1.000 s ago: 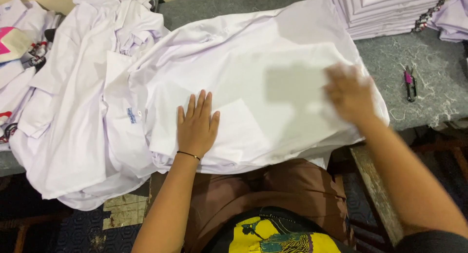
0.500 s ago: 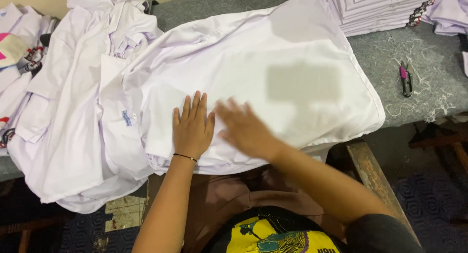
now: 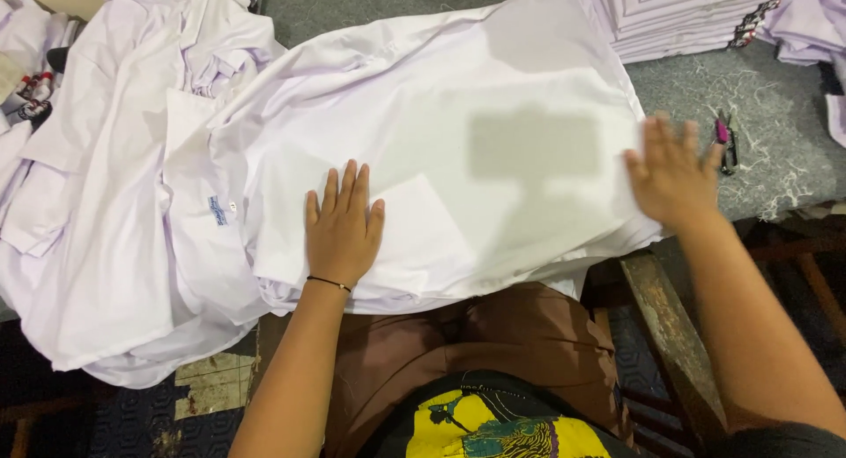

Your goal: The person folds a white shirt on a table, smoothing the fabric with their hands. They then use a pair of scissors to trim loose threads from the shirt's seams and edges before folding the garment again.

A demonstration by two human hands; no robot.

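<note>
Nothing is gripped: the left hand (image 3: 342, 230) is pressed flat, fingers spread, on the white shirt (image 3: 458, 158) laid across the grey table (image 3: 775, 158). The blurred right hand (image 3: 674, 171), open, has been swept from mid-shirt to its right edge.

A stack of folded pale shirts (image 3: 687, 17) is sitting at the far right of the grey bench (image 3: 767, 105). Small pink-handled snips (image 3: 725, 142) are lying on the bench just below that stack. A heap of loose white shirts (image 3: 115, 185) is hanging over the bench's left edge.
</note>
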